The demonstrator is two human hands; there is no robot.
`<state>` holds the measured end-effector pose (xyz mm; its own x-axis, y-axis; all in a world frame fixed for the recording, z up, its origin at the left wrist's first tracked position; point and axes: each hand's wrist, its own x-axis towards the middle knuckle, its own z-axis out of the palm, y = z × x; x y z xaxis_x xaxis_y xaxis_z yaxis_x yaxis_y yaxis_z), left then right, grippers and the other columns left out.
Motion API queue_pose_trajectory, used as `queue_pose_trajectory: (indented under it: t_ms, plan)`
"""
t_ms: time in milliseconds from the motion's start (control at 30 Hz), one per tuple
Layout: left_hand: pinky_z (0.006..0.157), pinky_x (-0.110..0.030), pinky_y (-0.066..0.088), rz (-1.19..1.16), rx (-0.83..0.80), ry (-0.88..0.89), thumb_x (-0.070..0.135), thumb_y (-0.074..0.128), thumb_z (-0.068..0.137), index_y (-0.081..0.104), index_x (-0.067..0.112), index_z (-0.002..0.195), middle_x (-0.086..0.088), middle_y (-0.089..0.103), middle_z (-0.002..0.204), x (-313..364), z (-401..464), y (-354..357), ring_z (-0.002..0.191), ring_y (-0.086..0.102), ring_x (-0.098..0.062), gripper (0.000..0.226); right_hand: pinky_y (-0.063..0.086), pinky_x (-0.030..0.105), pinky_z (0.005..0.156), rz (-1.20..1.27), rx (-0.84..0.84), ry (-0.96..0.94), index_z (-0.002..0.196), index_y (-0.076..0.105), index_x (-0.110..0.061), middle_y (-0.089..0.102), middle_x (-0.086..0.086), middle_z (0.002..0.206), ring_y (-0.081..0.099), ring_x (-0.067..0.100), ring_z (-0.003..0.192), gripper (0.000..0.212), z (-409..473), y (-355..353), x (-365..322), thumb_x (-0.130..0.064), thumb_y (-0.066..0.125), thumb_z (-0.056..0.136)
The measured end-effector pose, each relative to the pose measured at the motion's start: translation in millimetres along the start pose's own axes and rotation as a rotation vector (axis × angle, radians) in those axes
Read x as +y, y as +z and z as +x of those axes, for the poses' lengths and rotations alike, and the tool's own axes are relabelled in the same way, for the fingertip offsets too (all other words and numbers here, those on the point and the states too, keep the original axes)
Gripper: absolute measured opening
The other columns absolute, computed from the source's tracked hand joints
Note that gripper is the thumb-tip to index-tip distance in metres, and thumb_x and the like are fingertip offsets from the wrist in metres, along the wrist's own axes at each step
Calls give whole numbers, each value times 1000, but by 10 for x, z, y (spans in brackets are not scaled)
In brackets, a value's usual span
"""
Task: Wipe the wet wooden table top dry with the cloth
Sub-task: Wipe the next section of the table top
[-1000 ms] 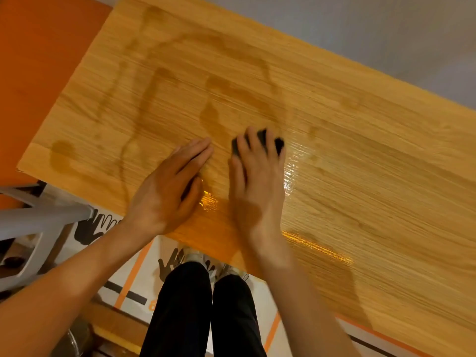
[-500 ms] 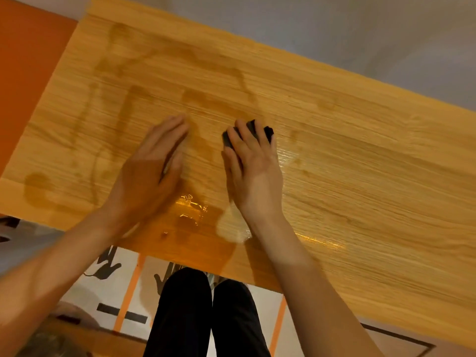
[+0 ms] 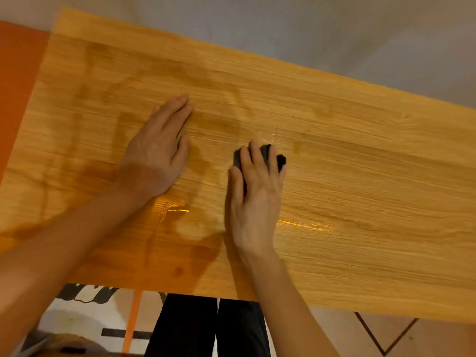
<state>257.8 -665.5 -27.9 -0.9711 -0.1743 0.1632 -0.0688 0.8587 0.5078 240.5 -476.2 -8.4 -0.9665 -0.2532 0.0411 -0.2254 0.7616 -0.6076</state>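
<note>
Cloth (image 3: 268,157), dark and bearing no readable writing, lies mid-table, nearer the front edge, under the right hand's (image 3: 255,199) flat pressing fingers, while the left hand (image 3: 157,155) rests open-palmed beside it on the streaked wooden table top (image 3: 360,176).

The table top (image 3: 347,176) is a long board of light wood with fine grain running along its length. It still carries dark damp streaks on the left part and a shiny wet patch (image 3: 172,210) near the front edge. The cloth (image 3: 265,153) is small, dark and bunched, lying flat on the board near the middle, mostly covered by fingers.
</note>
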Motion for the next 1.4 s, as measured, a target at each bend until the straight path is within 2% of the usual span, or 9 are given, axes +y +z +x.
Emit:
queue_pose_trajectory:
  t_ms: [167,400,600,733,900,1000,1200,1300,1400]
  plan:
    - [127,-38,20,-5,35,22,16,43,104,45,-1,149,-13,40,160,-5,1,26,150,35,-26,48,11,41,123,-61,-133,-180,139,52,-17,43,-4,150,21,15,148,37,130,-331,386,-25,48,103]
    - [124,-47,29,-1,68,38,13,44,105,46,-2,148,-14,41,159,-18,-7,51,150,36,-26,46,7,44,122,7,265,396,139,51,-10,41,3,151,22,23,147,39,220,-579,686,-22,44,102]
    - [123,-48,31,17,44,31,13,43,105,45,0,149,-13,40,159,0,-8,38,150,35,-25,46,7,42,122,-2,117,81,136,55,-13,45,2,148,24,24,146,37,395,280,-277,-24,43,103]
    - [122,-47,31,10,44,40,14,43,105,46,0,148,-13,41,159,-9,-10,37,150,36,-25,46,13,41,122,-85,-111,-217,136,56,-16,47,0,148,28,22,145,37,485,84,-76,-28,47,101]
    - [123,-46,31,6,57,42,13,44,105,47,-1,147,-14,43,157,-16,-8,51,149,37,-26,45,17,50,120,-57,102,179,137,53,-15,45,3,149,28,26,145,38,548,-666,779,-24,44,101]
    - [123,-46,31,14,54,36,13,44,104,48,-1,147,-13,43,157,-15,-6,48,149,38,-26,45,13,50,120,-33,212,339,137,52,-11,43,5,150,25,28,146,39,595,-543,645,-22,43,101]
    - [122,-49,31,26,-37,-53,17,41,102,45,4,150,-8,38,161,45,16,1,150,32,-21,50,10,43,121,-19,25,-70,133,58,-12,49,5,146,29,28,144,35,705,339,-310,-21,45,102]
    - [120,-54,32,-14,-104,-77,18,40,102,42,5,152,-6,34,162,43,36,-22,152,28,-20,51,14,42,121,-62,-70,-256,131,59,-13,52,5,143,34,28,142,35,769,236,-163,-25,47,101]
    - [125,-47,26,-96,-143,-94,26,39,104,42,7,153,-3,32,163,40,49,-65,153,26,-17,52,13,39,121,-130,-71,-172,135,57,-16,48,1,147,32,24,143,36,824,-253,372,-27,45,102]
